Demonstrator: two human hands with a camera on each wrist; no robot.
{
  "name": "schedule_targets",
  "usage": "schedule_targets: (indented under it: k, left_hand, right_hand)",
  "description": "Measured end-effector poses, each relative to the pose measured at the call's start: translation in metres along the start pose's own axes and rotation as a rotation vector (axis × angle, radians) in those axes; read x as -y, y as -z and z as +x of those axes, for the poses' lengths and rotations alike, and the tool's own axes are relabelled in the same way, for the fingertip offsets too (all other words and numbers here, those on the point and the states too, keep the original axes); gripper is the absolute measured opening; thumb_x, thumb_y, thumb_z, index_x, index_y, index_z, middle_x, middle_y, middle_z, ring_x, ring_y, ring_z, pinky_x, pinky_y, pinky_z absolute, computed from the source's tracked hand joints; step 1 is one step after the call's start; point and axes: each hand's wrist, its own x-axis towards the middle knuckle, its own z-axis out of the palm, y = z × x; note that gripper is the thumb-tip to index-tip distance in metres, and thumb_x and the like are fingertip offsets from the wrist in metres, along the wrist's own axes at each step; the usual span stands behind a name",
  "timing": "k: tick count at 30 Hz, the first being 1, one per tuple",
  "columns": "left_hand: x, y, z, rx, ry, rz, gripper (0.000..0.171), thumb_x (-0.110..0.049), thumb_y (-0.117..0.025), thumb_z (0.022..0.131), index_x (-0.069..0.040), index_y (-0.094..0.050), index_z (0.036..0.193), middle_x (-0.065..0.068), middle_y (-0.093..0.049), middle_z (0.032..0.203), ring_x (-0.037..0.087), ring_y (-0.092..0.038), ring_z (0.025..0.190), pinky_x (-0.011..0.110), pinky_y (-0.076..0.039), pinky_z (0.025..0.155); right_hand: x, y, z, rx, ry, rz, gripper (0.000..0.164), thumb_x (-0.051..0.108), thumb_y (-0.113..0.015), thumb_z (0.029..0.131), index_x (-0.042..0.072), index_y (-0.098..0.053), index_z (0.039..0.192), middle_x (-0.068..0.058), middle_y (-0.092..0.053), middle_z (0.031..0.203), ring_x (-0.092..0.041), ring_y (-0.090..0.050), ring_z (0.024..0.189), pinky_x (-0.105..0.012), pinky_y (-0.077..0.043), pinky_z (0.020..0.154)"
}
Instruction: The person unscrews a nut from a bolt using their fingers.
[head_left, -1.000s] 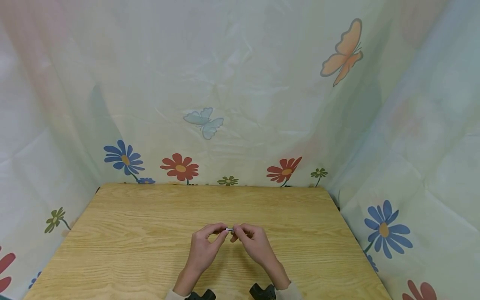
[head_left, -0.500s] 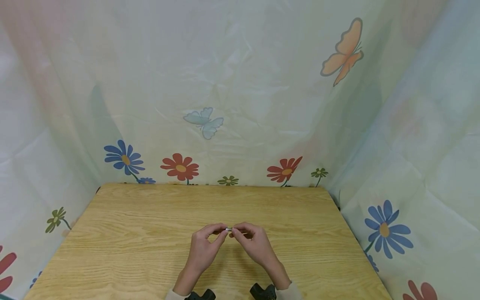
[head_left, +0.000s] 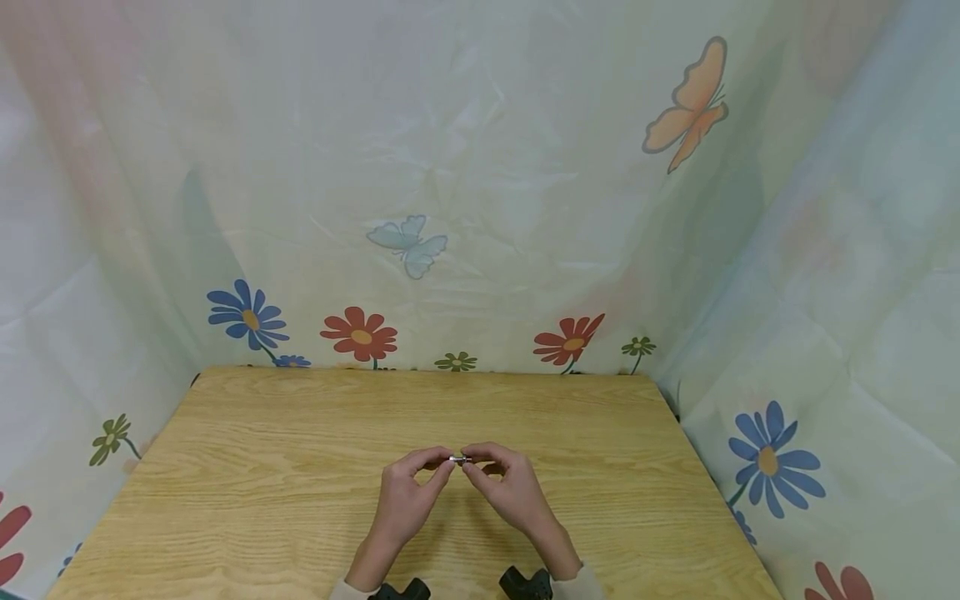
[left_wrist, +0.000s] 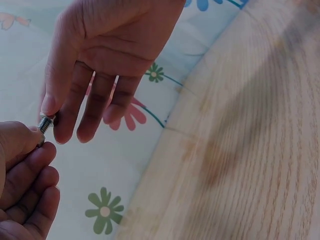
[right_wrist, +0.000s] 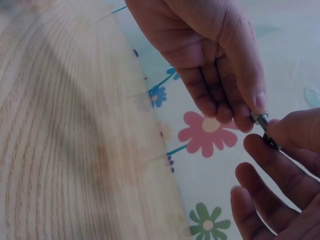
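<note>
Thumb and forefinger of the left hand [head_left: 405,500] were pinched together on one end of a small metal bolt [left_wrist: 45,124]. Thumb and forefinger of the right hand [head_left: 517,492] closed on its other end, more lightly by the look of it, with a small dark piece [right_wrist: 270,141] showing between them. Whether that was a nut or part of the bolt could not be told. The right hand's other fingers were spread apart from the work.

The likeliest trouble was a drop: so little metal sat under the fingertips that a slip of either thumb could have let it go. If the dark piece was a separate part, a slight tilt of one hand might have set it crooked on the thread, and a loose right pinch might have lost it. Both hands hid the ends, so a poor fit could have gone unnoticed.

The bolt lay between the two hands, above the bench [head_left: 300,433], its long axis running left to right and roughly parallel to the far edge. One end pointed into the left fingers, the other into the right; which was the head was hidden. Ridged thread showed in the gap.

Farther out, black devices [head_left: 527,583] sat at the wrists, and a flowered backdrop [head_left: 480,167] hung behind the bench.
</note>
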Motion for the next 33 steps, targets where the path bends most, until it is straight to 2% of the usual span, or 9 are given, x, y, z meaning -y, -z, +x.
schedule_targets:
  k: [3, 9, 13, 18, 23, 28, 33]
  left_hand:
    - [0.0006, 0.0000, 0.0002, -0.001, 0.004, -0.004, 0.010, -0.012, -0.078, 0.093, -0.015, -0.080, 0.102, -0.006, -0.079, 0.098, 0.009, -0.072, 0.090, 0.036, -0.062, 0.080]
    - [0.0025, 0.0003, -0.0005, 0.005, 0.002, -0.019, 0.009, -0.010, -0.077, 0.093, -0.012, -0.080, 0.101, -0.004, -0.079, 0.098, 0.010, -0.073, 0.089, 0.043, -0.062, 0.080]
    - [0.0034, 0.0006, -0.0010, 0.003, 0.000, -0.023, 0.009, -0.010, -0.077, 0.093, -0.009, -0.080, 0.102, -0.003, -0.079, 0.098, 0.010, -0.073, 0.089, 0.043, -0.062, 0.079]
    - [0.0025, 0.0004, -0.0004, -0.006, -0.012, -0.017, 0.010, -0.011, -0.078, 0.093, -0.012, -0.079, 0.102, -0.004, -0.079, 0.098, 0.010, -0.073, 0.090, 0.040, -0.063, 0.079]
    - [0.0007, 0.0007, 0.0004, -0.016, -0.036, -0.006, 0.009, -0.011, -0.078, 0.092, -0.011, -0.080, 0.101, -0.004, -0.079, 0.099, 0.010, -0.072, 0.090, 0.035, -0.062, 0.079]
    - [-0.0007, 0.0004, 0.0002, -0.012, -0.022, -0.022, 0.010, -0.011, -0.078, 0.092, -0.015, -0.080, 0.101, -0.005, -0.079, 0.099, 0.009, -0.072, 0.091, 0.040, -0.063, 0.079]
    - [-0.0008, -0.0001, 0.0000, -0.002, -0.028, -0.019, 0.009, -0.012, -0.078, 0.092, -0.014, -0.080, 0.101, -0.006, -0.078, 0.099, 0.010, -0.072, 0.092, 0.040, -0.062, 0.080]
  right_hand:
    - [-0.0001, -0.0003, 0.0003, -0.004, 0.015, 0.012, 0.018, 0.025, -0.072, 0.099, 0.019, -0.076, 0.115, 0.003, -0.076, 0.112, -0.016, -0.071, 0.103, -0.033, -0.059, 0.086]
    - [0.0000, -0.0001, 0.0000, -0.023, 0.077, 0.077, 0.018, 0.019, -0.069, 0.101, 0.012, -0.075, 0.117, -0.003, -0.075, 0.116, -0.021, -0.069, 0.109, -0.035, -0.059, 0.090]
    - [0.0022, 0.0007, 0.0000, -0.048, 0.103, 0.110, 0.019, 0.016, -0.068, 0.101, 0.009, -0.074, 0.118, -0.006, -0.075, 0.118, -0.024, -0.069, 0.113, -0.036, -0.059, 0.092]
    - [0.0041, 0.0010, -0.0001, -0.088, 0.039, 0.084, 0.021, 0.023, -0.066, 0.103, 0.015, -0.073, 0.121, -0.001, -0.075, 0.119, -0.021, -0.068, 0.116, -0.032, -0.058, 0.094]
    - [0.0015, 0.0002, 0.0000, -0.082, -0.057, 0.030, 0.025, 0.034, -0.060, 0.106, 0.018, -0.077, 0.112, -0.002, -0.077, 0.112, -0.021, -0.071, 0.109, -0.036, -0.059, 0.092]
    - [-0.0031, 0.0000, -0.0003, -0.024, -0.061, 0.024, 0.033, 0.034, -0.056, 0.108, 0.012, -0.079, 0.101, -0.004, -0.078, 0.101, -0.023, -0.072, 0.105, -0.040, -0.059, 0.090]
    - [-0.0057, -0.0004, 0.0004, 0.028, -0.061, 0.040, 0.034, 0.034, -0.056, 0.107, 0.012, -0.080, 0.100, -0.001, -0.079, 0.095, -0.022, -0.073, 0.102, -0.035, -0.058, 0.091]
